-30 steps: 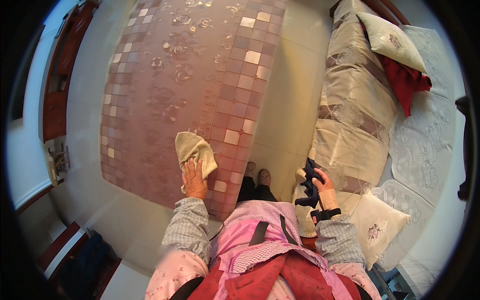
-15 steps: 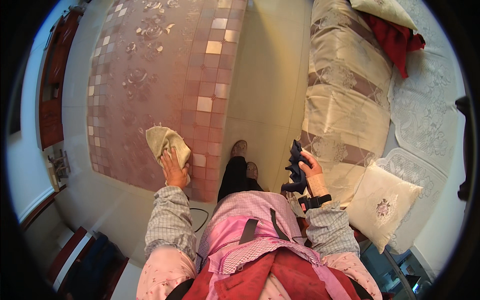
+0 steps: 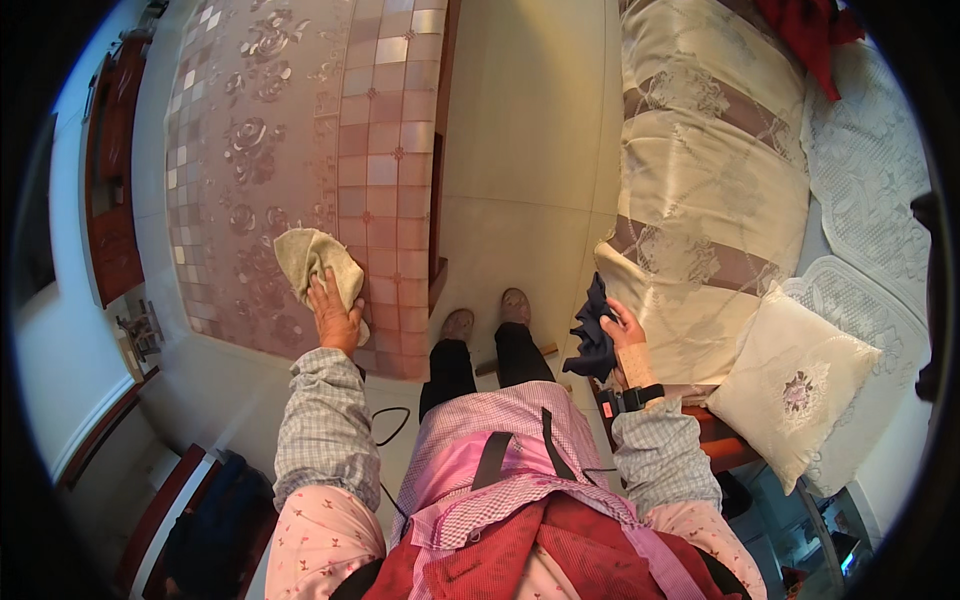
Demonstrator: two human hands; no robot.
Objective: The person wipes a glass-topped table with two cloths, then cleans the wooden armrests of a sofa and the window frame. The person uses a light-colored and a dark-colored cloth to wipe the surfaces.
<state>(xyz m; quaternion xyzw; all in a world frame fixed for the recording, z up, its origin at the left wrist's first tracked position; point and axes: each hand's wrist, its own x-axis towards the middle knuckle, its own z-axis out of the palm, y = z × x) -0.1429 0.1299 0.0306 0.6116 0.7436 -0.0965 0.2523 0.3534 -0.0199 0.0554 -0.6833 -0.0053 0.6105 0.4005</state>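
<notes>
My left hand [image 3: 336, 318] presses a beige cloth [image 3: 318, 262] onto the table [image 3: 290, 150], its fingers over the folds. A patterned, translucent cover with a checkered border lies over the tabletop. Held off to the right, beside the sofa's near edge, is a crumpled dark navy cloth [image 3: 592, 335] with a jagged edge. My right hand [image 3: 626, 335] grips it between thumb and fingers; part of the grip is hidden. A black strap with a small device circles that wrist.
The sofa [image 3: 710, 190] on the right wears a striped beige cover, with an embroidered cushion [image 3: 795, 385] and a red cloth [image 3: 815, 40]. My shoes [image 3: 515, 305] stand on the tiled floor between table and sofa. A black cord [image 3: 390, 425] hangs near my left side. A reddish wooden cabinet [image 3: 112, 200] stands far left.
My view and feet have shifted, so the table and sofa appear in changed places. Both hands keep their cloths; the beige cloth still lies under my left hand on the table.
</notes>
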